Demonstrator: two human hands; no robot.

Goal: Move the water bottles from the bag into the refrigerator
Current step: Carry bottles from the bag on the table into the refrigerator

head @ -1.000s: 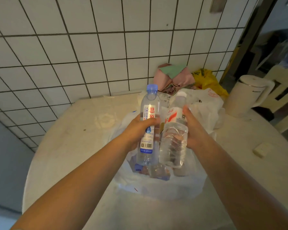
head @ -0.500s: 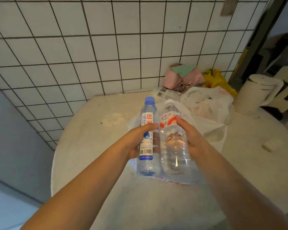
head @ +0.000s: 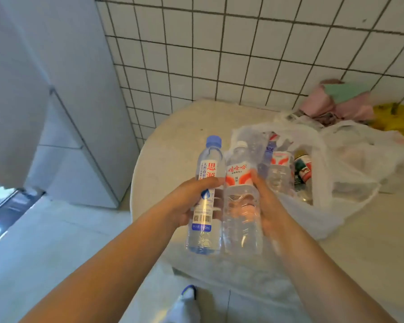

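Bottles fill both hands. The left hand (head: pixel 184 201) grips a blue-capped bottle (head: pixel 205 197) whose white label reads 思源 in red above a barcode and a blue band. Touching it on the right, a white-capped bottle (head: pixel 241 206) with a red and white label reading 娃哈哈 is gripped by the right hand (head: pixel 269 206). Just beyond the right hand a clear plastic bag (head: pixel 322 210) lies open on the counter (head: pixel 173 136), with more bottles (head: pixel 280 173) inside. Left of the left hand stands a white refrigerator (head: pixel 63 113).
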